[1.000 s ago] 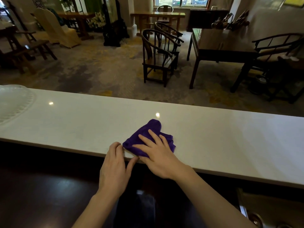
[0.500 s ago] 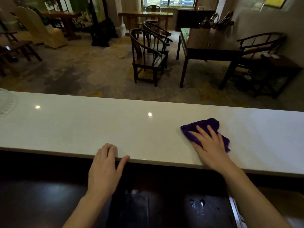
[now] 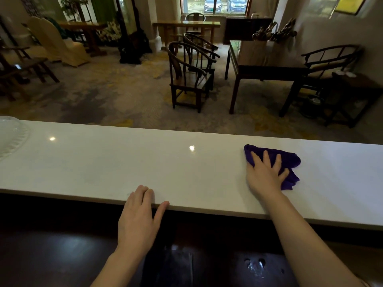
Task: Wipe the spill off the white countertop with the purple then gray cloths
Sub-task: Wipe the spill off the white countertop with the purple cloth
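A long white countertop [image 3: 103,162] runs across the view. A crumpled purple cloth [image 3: 290,160] lies on its right part, and my right hand [image 3: 265,175] presses flat on it with fingers spread. My left hand [image 3: 141,216] rests on the counter's near edge at the middle, fingers on the white surface, holding nothing. No gray cloth is in view. I cannot make out a spill on the surface.
A clear ribbed glass dish [image 3: 10,135] sits at the counter's far left. Below the near edge lies a dark lower surface [image 3: 51,255]. Beyond the counter is a carpeted room with wooden chairs [image 3: 188,77] and a dark table [image 3: 267,67].
My right hand has slid the purple cloth from the counter's middle to the right. My left hand has let go of the cloth and stayed at the near edge.
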A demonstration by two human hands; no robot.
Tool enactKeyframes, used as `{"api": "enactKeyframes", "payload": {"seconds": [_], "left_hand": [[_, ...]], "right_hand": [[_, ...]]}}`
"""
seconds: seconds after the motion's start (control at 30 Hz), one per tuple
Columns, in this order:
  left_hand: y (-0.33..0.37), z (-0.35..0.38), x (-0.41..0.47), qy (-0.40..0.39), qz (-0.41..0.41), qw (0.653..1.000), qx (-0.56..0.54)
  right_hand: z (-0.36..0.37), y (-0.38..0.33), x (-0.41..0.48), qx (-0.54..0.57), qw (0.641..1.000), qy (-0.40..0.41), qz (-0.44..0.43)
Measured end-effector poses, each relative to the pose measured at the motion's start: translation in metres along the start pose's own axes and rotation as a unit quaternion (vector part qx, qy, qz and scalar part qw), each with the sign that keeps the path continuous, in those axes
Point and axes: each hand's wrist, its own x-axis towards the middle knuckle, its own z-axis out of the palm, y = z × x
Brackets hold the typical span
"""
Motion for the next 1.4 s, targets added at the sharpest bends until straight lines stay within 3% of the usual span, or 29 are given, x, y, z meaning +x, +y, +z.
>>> {"api": "enactKeyframes", "payload": {"seconds": [0.17, 0.37, 0.6, 0.8, 1.0, 1.4], "left_hand": [[0.002, -0.003, 0.001, -0.005, 0.004, 1.000, 0.003], [0.003, -0.004, 0.002, -0.011, -0.004, 1.000, 0.003], [0.004, -0.005, 0.003, -0.013, -0.005, 1.000, 0.001], [0.005, -0.008, 0.002, -0.034, -0.020, 0.998, -0.056], [0.006, -0.009, 0.000, -0.016, -0.034, 0.997, -0.063], [0.007, -0.005, -0.001, 0.000, -0.029, 0.999, -0.021]], "right_hand": [[0.024, -0.058, 0.013, -0.018, 1.000, 0.000, -0.011], [0.050, -0.127, -0.003, 0.006, 0.993, -0.026, -0.119], [0.069, -0.175, -0.052, 0.032, 0.948, -0.083, -0.306], [0.076, -0.168, -0.095, 0.049, 0.911, -0.096, -0.398], [0.061, -0.122, -0.104, 0.021, 0.920, -0.056, -0.388], [0.020, -0.011, -0.102, 0.005, 0.973, -0.007, -0.229]]}}
